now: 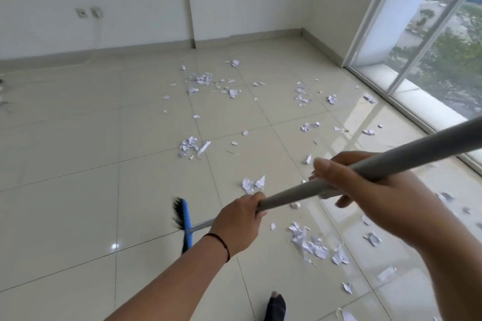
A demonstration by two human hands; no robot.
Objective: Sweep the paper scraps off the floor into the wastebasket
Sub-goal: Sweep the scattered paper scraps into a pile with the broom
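We wrap our left hand (236, 219) around the broom handle (370, 164) low down, and our right hand (365, 185) curls round it higher up. Paper scraps (309, 242) lie on the floor (78, 190) beyond and right of our hands; the broom head (182, 219) sits left of them.

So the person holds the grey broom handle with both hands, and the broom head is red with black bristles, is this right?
Not quite: the head view shows the broom head is blue, not red, with black bristles. The rest holds: the left hand and the right hand both grip the grey broom handle.
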